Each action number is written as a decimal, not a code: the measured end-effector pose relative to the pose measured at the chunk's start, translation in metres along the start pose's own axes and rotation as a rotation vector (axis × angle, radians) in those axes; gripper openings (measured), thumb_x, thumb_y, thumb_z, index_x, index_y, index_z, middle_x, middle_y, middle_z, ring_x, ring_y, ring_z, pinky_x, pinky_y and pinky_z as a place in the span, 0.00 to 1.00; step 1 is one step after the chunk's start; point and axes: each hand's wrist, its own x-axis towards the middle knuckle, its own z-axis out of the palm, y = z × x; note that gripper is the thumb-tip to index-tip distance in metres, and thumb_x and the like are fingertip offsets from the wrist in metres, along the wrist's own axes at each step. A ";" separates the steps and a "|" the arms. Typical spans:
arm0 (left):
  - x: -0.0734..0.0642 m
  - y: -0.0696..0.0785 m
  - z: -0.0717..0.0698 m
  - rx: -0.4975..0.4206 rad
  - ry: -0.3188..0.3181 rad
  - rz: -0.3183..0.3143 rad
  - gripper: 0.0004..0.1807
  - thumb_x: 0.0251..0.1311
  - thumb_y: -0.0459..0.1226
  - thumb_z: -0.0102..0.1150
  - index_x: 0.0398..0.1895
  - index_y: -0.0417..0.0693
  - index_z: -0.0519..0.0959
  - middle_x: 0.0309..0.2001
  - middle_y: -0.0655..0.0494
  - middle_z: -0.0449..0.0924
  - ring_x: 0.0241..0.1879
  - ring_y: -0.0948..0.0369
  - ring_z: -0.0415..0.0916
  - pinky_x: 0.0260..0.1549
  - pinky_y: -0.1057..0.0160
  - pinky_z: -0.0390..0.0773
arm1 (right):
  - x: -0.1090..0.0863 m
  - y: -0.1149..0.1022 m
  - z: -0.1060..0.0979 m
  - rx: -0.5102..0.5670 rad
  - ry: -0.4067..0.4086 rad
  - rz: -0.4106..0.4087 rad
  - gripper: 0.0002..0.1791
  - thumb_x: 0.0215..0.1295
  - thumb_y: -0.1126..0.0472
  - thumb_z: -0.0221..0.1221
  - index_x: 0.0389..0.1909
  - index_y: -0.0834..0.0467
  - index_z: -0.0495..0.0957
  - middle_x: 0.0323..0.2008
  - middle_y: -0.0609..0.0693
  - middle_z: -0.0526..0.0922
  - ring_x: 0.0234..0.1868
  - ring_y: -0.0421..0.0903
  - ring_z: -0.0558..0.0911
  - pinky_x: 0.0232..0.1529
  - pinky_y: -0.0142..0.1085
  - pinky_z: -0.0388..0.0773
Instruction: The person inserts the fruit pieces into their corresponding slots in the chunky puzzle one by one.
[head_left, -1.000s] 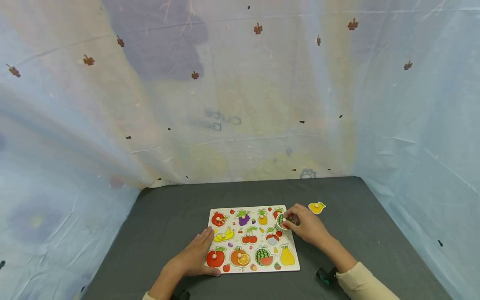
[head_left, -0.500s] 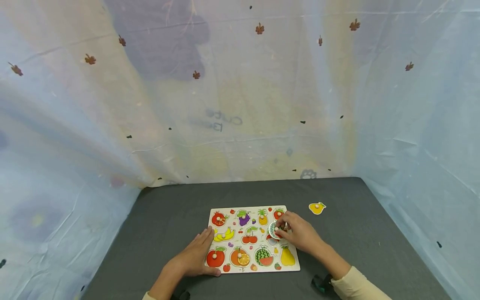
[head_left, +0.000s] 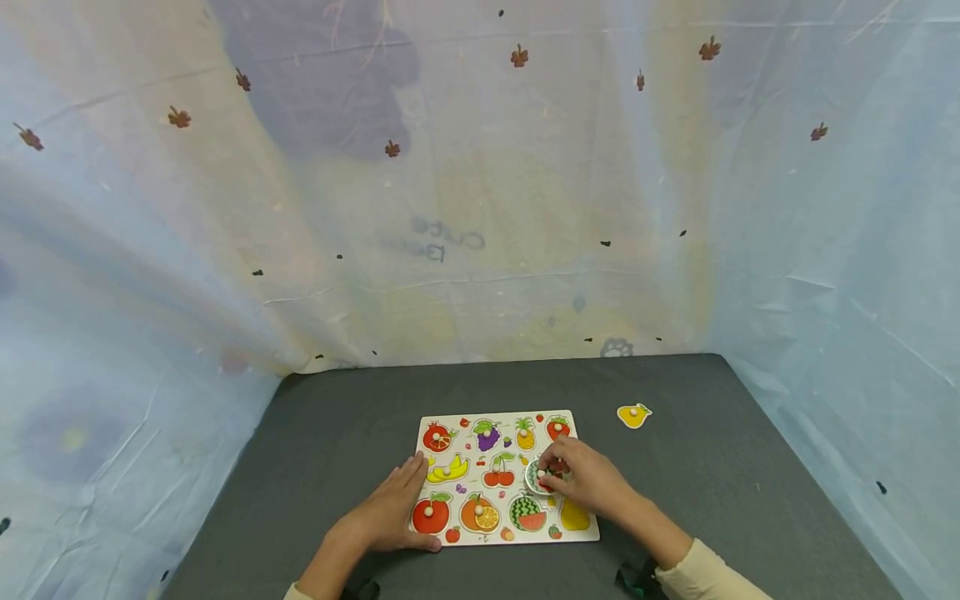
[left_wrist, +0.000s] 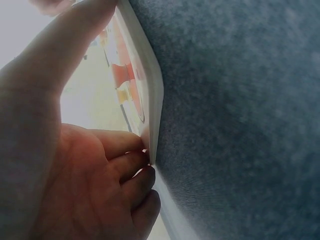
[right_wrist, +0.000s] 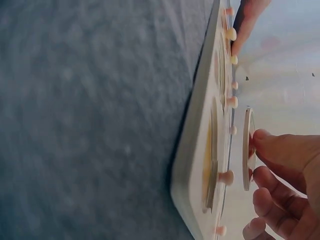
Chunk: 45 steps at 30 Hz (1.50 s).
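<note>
A white fruit peg puzzle board (head_left: pixel 592 534) lies on the dark cloth. My left hand (head_left: pixel 390 507) rests along its left edge, thumb at the near-left corner; the left wrist view shows its fingertips against the board's rim (left_wrist: pixel 154 90). Above the right half of the board, my right hand (head_left: pixel 596 483) pinches a round watermelon puzzle piece (head_left: pixel 533 477) by its knob. The right wrist view shows this watermelon piece (right_wrist: pixel 246 150) standing on edge in that camera, apart from the board. It hides part of the fruit pictures beneath.
A yellow pear puzzle piece (head_left: pixel 633 416) lies loose on the dark table cloth (head_left: pixel 360 450), beyond the board's far right corner. Knobs (right_wrist: pixel 226 177) stick up from pieces on the board. Printed curtains (head_left: pixel 465 317) rise behind the table and at its sides.
My right hand has carried the watermelon piece leftward and nearer, from the board's right edge to over its right-middle part. The left hand and the loose pear have not moved.
</note>
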 end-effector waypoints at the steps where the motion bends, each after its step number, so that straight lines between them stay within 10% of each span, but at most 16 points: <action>1: 0.000 0.000 0.000 0.000 0.001 0.000 0.73 0.48 0.62 0.83 0.85 0.31 0.51 0.86 0.36 0.47 0.85 0.40 0.45 0.82 0.37 0.49 | 0.000 0.000 0.001 0.003 -0.004 -0.004 0.08 0.68 0.55 0.74 0.38 0.46 0.83 0.36 0.40 0.79 0.35 0.37 0.75 0.35 0.32 0.76; 12: 0.001 -0.001 0.002 0.007 -0.007 -0.010 0.73 0.49 0.63 0.82 0.85 0.32 0.51 0.86 0.37 0.46 0.85 0.41 0.44 0.82 0.38 0.48 | -0.004 -0.009 0.011 0.044 -0.064 -0.129 0.08 0.68 0.56 0.75 0.38 0.48 0.83 0.35 0.40 0.80 0.35 0.35 0.76 0.35 0.29 0.76; 45: 0.001 -0.001 0.001 0.016 -0.007 -0.010 0.72 0.48 0.62 0.82 0.85 0.32 0.52 0.86 0.37 0.47 0.85 0.41 0.46 0.82 0.37 0.50 | -0.001 -0.025 0.017 0.064 -0.235 -0.046 0.08 0.67 0.55 0.75 0.36 0.45 0.83 0.30 0.36 0.77 0.29 0.30 0.72 0.30 0.29 0.73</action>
